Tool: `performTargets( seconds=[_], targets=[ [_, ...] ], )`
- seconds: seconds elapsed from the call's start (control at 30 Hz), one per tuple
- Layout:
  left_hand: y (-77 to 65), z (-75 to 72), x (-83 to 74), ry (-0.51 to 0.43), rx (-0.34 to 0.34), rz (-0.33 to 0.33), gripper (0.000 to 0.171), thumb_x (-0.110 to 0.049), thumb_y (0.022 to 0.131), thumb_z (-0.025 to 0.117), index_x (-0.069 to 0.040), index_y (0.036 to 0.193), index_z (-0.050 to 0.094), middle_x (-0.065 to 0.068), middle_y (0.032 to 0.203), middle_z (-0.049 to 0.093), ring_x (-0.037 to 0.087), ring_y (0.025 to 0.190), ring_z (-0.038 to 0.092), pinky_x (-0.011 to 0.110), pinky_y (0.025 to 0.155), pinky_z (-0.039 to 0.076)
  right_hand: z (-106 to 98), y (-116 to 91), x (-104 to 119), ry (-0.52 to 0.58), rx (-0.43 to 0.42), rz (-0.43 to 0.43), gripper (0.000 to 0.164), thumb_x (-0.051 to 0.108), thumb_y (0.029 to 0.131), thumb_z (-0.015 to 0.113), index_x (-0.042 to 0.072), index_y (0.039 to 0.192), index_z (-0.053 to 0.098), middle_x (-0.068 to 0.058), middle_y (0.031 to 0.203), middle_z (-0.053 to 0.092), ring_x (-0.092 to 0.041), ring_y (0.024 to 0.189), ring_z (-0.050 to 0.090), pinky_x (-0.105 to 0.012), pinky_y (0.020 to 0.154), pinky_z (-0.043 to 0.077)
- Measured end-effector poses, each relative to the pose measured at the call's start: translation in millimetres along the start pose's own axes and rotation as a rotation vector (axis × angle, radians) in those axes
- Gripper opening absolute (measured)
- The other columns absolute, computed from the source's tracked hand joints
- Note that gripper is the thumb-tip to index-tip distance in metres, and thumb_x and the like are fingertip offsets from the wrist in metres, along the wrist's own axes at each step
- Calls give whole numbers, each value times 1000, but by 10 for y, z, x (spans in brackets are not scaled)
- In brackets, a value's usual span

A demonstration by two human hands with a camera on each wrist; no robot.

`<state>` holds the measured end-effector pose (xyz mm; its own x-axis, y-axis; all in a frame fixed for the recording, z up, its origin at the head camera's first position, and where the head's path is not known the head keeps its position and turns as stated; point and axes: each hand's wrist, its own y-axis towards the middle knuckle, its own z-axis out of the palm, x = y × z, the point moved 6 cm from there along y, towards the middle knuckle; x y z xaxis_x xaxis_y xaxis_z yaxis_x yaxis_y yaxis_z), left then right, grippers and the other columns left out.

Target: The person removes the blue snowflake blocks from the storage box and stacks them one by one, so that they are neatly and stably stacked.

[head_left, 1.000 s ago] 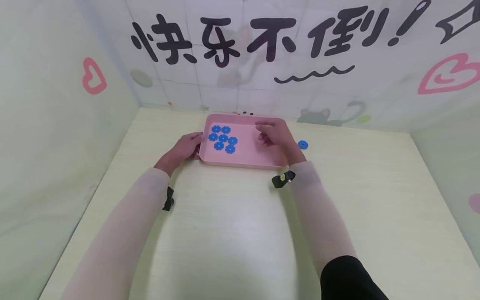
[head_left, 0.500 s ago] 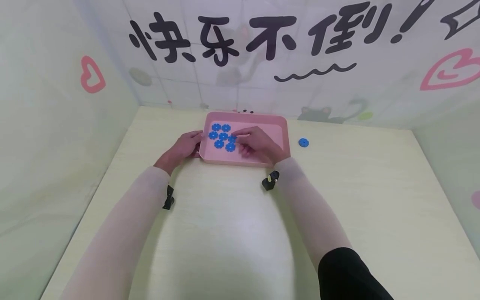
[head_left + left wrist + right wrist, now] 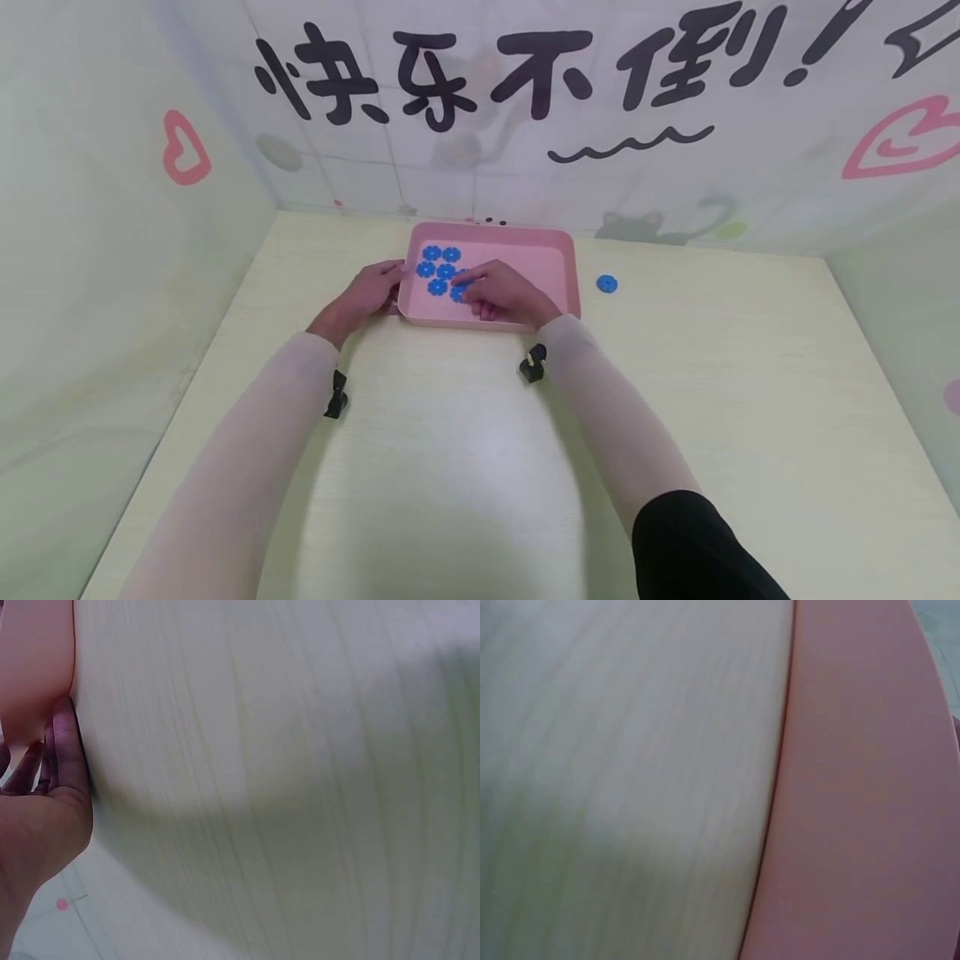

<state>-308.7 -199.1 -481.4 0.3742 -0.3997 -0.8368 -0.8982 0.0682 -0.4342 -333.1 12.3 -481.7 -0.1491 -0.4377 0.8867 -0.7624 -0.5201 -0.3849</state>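
A shallow pink tray (image 3: 525, 325) lies near the back of the table, with several blue notched discs (image 3: 426, 269) in its left half. At the tray's left end my left hand (image 3: 367, 292) holds the side, thumb by the rim; the left wrist view shows its fingers (image 3: 67, 750) along the outer wall. My right hand (image 3: 506, 292) reaches into the tray over the rightmost discs. Its index finger and thumb lie around the lower right blue disc (image 3: 457, 293), partly covering it; whether they pinch it is not clear. The right wrist view hides this hand almost wholly.
One more blue disc (image 3: 607, 284) lies on the wooden table (image 3: 450, 467), right of the tray. Just behind the tray rises a printed cloth backdrop (image 3: 480, 183). Cloth walls stand along the left and right. The tray's front wall (image 3: 855, 787) fills much of the right wrist view.
My right hand has moved left across the tray, from its right part to the discs, index finger and thumb now lower. The left hand stays at the tray's left end.
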Motion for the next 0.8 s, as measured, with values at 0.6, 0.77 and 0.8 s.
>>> performTargets(
  seconds=[0.6,0.77,0.8],
  targets=[
    [14,1,5,20,-12,13,51,-41,105,39,-21,152,36,9,100,58,17,84,55,22,68,49,10,-29,-10,-60,-51,75,21,23,95,64,7,104,54,-9,72,59,-17,54,52,-23,49,44],
    [16,-1,7,24,-14,13,52,-42,105,39,-21,152,36,9,101,58,17,85,55,22,68,50,-24,-71,3,-41,-57,41,18,20,96,63,5,102,55,-11,75,61,-18,57,56,-24,53,48],
    [14,-2,5,24,-16,14,52,-42,105,39,-21,152,36,9,101,58,17,84,55,22,68,50,-41,-87,3,-28,-63,36,18,19,96,62,5,103,55,-12,76,61,-19,57,57,-24,54,49]
  ],
)
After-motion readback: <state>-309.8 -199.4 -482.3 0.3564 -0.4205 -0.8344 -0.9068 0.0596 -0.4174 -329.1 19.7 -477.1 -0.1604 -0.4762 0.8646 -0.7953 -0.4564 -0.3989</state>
